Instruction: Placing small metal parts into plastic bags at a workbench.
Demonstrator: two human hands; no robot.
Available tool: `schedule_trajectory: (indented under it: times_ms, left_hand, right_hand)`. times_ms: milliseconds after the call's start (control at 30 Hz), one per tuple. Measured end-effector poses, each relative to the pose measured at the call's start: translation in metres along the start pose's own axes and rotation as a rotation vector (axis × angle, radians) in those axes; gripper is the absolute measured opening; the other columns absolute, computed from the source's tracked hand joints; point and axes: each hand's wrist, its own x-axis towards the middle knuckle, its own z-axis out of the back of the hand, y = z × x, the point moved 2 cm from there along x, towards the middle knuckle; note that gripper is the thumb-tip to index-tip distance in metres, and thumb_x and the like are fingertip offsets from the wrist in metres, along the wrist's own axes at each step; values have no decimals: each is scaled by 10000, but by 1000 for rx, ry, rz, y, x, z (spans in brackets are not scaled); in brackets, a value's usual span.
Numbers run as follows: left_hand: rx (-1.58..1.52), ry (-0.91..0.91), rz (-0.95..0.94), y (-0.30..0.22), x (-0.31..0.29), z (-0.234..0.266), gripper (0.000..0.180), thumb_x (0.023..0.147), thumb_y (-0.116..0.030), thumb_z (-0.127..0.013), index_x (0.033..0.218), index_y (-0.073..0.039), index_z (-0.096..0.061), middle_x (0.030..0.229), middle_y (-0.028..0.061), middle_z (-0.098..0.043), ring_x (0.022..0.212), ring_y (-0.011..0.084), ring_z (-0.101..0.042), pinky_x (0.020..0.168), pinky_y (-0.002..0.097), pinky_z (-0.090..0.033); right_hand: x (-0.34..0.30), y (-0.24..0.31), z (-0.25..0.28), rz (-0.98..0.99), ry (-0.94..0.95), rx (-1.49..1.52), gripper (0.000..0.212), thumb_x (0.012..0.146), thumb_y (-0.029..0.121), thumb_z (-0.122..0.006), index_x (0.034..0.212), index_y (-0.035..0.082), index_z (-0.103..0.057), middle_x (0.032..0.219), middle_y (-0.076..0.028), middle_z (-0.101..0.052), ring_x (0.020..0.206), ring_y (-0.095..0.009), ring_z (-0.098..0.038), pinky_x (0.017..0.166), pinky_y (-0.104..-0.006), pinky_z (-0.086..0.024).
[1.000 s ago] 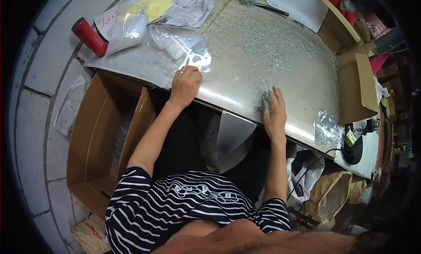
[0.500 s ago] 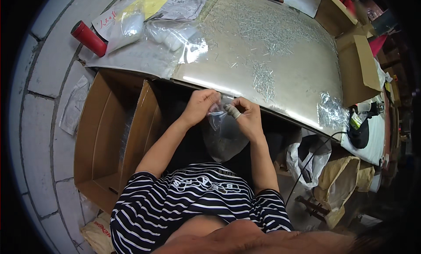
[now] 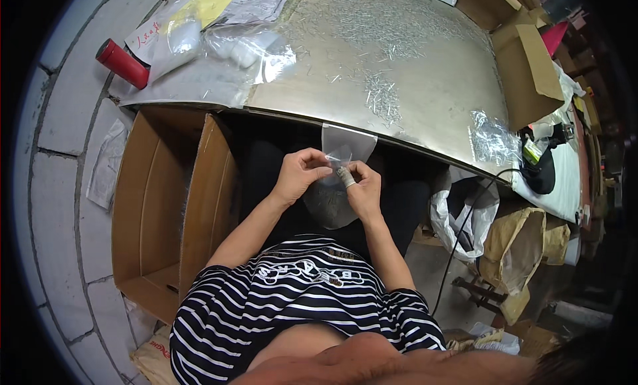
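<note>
Between my hands, below the table's front edge, hangs a clear plastic bag (image 3: 330,211) with its lower part bulging over my lap. Its flat upper part (image 3: 349,140) stands up against the dark gap under the table. My left hand (image 3: 298,177) pinches at the bag's middle with thumb and forefinger. Across from it, my right hand (image 3: 364,191) is closed on the bag's other side; a pale wrap covers one of its fingers. Glare on the plastic hides exactly what lies between the fingertips.
A metal-topped table (image 3: 312,96) holds scattered small metal pins (image 3: 382,99). An open cardboard box (image 3: 156,205) stands at my left. Toward the back left are a red flask (image 3: 123,64) and plastic bags (image 3: 242,49). A white sack (image 3: 465,219) hangs at the right, near a black cable.
Both hands have come down a little, away from the table edge. The bag's upper part, bunched between my fingers before, now spreads flat above them. The whole view has shifted slightly.
</note>
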Motion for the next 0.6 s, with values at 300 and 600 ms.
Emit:
schedule_trajectory:
  times_ms: [300,600]
  left_hand:
    - [152,29,-11,12,-5,-14,97,847,12,-652,938,23,-683,860,35,-655,767,96,-612,714,221,-494]
    - [207,235,86,13,-6,-14,79,856,11,-620,917,14,-671,735,11,-623,624,44,-538,552,208,-429]
  right_hand:
    - [-9,-19,4,-61,68,127,232,855,64,-670,1071,-18,-650,916,-87,-693,880,-152,-648,824,-292,-496]
    - [-16,-27,21,-92,353,210,270,831,16,-703,1091,16,-632,817,7,-620,731,-41,-562,642,-195,-462]
